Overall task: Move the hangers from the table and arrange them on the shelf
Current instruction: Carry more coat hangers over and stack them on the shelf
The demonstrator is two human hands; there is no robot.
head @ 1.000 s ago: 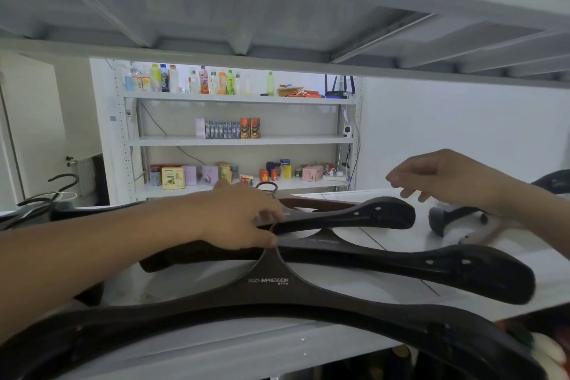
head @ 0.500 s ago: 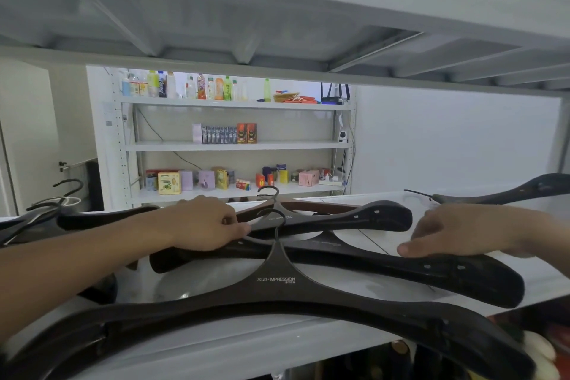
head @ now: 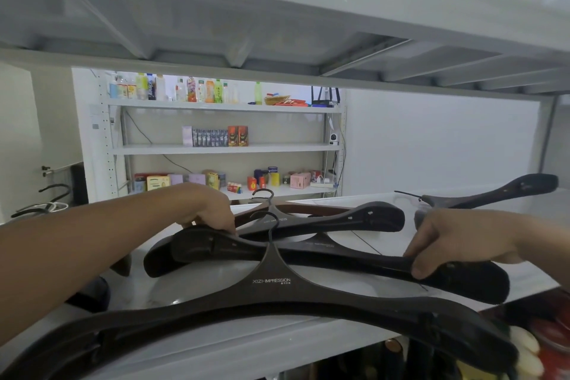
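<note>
Dark hangers piled flat on white shelf (head: pixel 385 333), overlapping. Nearest hanger (head: pixel 271 296), "XIZI·IMPRESSION" print, across near edge, hook pointing far. Middle hanger (head: pixel 339 256) behind it, gripped at both ends: left hand (head: pixel 205 210) curled on left end, right hand (head: pixel 456 241) w/ thumb under, fingers over right arm. Third hanger (head: pixel 364 219) farther back, another hanger (head: pixel 493 191) far right. Stocked rack (head: pixel 225 149) in bg.

Five dark hangers (head: pixel 271 293) were counted on the near shelf (head: pixel 308 336), overlapping one another. Two hands, left hand (head: pixel 206 210) and right hand (head: pixel 456 241), were seen. Three stocked boards were counted on the far rack (head: pixel 225 149).
</note>
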